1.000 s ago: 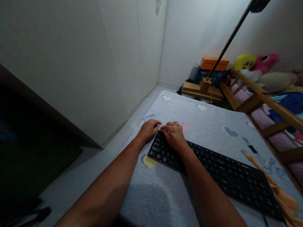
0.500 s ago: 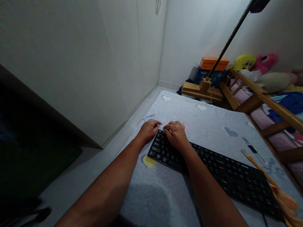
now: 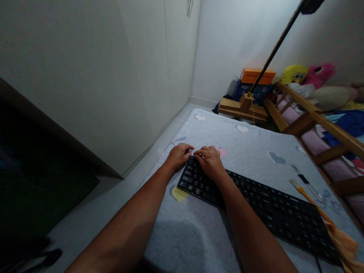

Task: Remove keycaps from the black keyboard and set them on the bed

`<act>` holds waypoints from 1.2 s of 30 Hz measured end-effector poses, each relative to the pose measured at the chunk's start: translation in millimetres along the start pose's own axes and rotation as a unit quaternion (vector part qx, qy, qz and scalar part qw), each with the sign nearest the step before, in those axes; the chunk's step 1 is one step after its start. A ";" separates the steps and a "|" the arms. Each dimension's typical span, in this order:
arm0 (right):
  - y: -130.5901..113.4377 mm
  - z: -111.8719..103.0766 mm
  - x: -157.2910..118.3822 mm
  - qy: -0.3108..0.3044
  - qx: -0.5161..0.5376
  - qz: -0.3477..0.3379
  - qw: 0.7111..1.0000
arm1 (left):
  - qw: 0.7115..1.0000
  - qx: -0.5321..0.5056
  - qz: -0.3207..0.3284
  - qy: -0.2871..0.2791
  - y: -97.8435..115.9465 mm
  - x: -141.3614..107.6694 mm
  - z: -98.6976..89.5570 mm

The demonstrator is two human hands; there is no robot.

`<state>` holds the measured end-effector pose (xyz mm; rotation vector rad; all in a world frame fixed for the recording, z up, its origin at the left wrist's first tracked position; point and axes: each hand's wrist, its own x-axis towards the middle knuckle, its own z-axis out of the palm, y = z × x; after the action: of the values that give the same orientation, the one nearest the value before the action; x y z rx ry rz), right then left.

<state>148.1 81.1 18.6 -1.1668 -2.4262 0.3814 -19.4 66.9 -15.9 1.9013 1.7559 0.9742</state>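
A black keyboard [image 3: 273,203] lies at a slant on the pale blanket [image 3: 250,148]. Beside its far left corner is my left hand [image 3: 179,156], fingers curled and the thumb close to the corner. My right hand [image 3: 210,161] rests over the upper left keys, its fingers bent and thumb drawn in toward the fingertips. The fingertips of both hands nearly meet at that corner. Something small and whitish shows between them, too small to name. The right forearm crosses over the keyboard and hides part of its middle.
Right of the keyboard lie a flat brush [image 3: 298,187] with an orange handle, a slim tool with a black grip [image 3: 303,179] and an orange cloth [image 3: 345,242]. A pale cabinet [image 3: 113,76] stands at left. Farther back are a wooden stand [image 3: 241,108] and a wooden bed rail [image 3: 321,117].
My right hand has shifted very slightly left, toward my left hand. The left hand and the keyboard stay in place.
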 end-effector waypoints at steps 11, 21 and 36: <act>2.3 -1.0 -0.2 -0.002 -0.001 -0.003 1.000 | 1.000 -0.005 0.002 0.000 0.7 -0.2 0.4; 1.0 -1.0 0.3 -0.010 -0.003 0.011 1.000 | 1.000 -0.007 -0.002 -0.001 -1.6 0.4 1.3; -0.9 0.5 0.6 -0.012 -0.008 0.009 1.000 | 1.000 -0.008 -0.003 0.002 -2.8 0.3 1.7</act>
<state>146.9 81.0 18.8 -1.1992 -2.4449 0.3853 -20.3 67.8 -18.9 1.8861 1.7495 0.9865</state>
